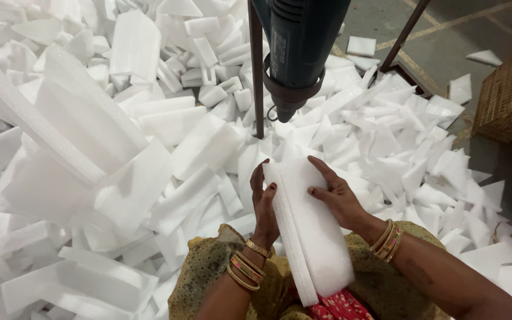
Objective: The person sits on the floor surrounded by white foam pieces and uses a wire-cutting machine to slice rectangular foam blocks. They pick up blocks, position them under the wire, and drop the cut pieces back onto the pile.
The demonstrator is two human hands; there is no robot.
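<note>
A dark blue heat tool (299, 53) with a pale label strip hangs above heaped white foam offcuts (120, 136) on the floor. The left hand (265, 207) and right hand (336, 192), fingers flat, press two stacked foam sheets (315, 231) between them over the lap.

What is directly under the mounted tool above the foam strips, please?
Under the dark mounted tool lie loose white foam offcuts; nearer, both hands hold stacked foam strips. The floor beneath is covered.
</note>
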